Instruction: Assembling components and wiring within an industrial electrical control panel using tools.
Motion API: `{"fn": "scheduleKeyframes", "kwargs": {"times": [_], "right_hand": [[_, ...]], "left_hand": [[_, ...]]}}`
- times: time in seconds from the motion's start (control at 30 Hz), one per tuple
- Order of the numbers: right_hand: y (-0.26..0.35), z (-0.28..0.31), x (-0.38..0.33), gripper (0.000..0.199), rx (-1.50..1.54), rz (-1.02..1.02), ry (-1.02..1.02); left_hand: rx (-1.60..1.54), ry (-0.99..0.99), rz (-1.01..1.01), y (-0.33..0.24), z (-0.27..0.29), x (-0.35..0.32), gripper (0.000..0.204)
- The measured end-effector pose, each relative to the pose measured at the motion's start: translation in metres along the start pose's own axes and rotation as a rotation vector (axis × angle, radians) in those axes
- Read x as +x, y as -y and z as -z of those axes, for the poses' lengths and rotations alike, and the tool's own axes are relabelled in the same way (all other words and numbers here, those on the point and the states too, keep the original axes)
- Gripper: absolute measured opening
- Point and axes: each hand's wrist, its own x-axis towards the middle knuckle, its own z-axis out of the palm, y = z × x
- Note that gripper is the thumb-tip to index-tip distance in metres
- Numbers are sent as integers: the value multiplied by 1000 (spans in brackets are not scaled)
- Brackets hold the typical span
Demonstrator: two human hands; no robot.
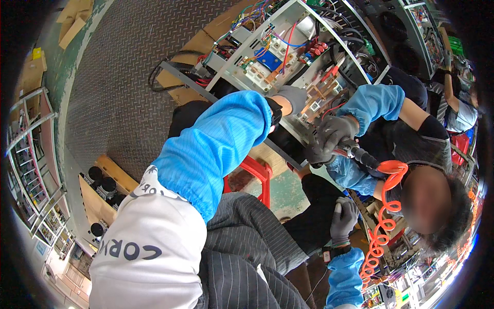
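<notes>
The open pale-grey metal cabinet with its bundled wiring (249,78) lies on the far side of the scene, slanting with its long near edge running from far left to near right; the person's grey-gloved left hand (292,98), reaching over from the near left in a bright blue sleeve, is at that near edge, with the flat copper-coloured bars (324,92) inside lying just to its right; whether its fingers grip anything I cannot tell, since the glove hides them. The person's grey-gloved right hand (343,219) is well apart from the cabinet, nearer and to the right, beside a black trouser leg (314,208); its fingers look loosely bent, and whether they hold anything I cannot tell. The left hand is thus much the nearer to the cabinet.

On the right, a co-worker's two grey-gloved hands (334,133) clasp a black hand-held tool (366,157) with a coiled orange hose (378,241), just beside the cabinet's right end; a red plastic stool (265,186) stands on its near side.
</notes>
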Motion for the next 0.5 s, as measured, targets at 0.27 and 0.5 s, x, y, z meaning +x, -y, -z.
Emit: {"fn": "scheduleKeyframes", "kwargs": {"times": [0.27, 0.5], "right_hand": [[-5, -1, -4, 12, -13, -3, -1], [-4, 0, -2, 13, 9, -36, 27]], "left_hand": [[48, -10, 51, -6, -3, 2, 30], [-1, 44, 8, 2, 0, 2, 32]]}}
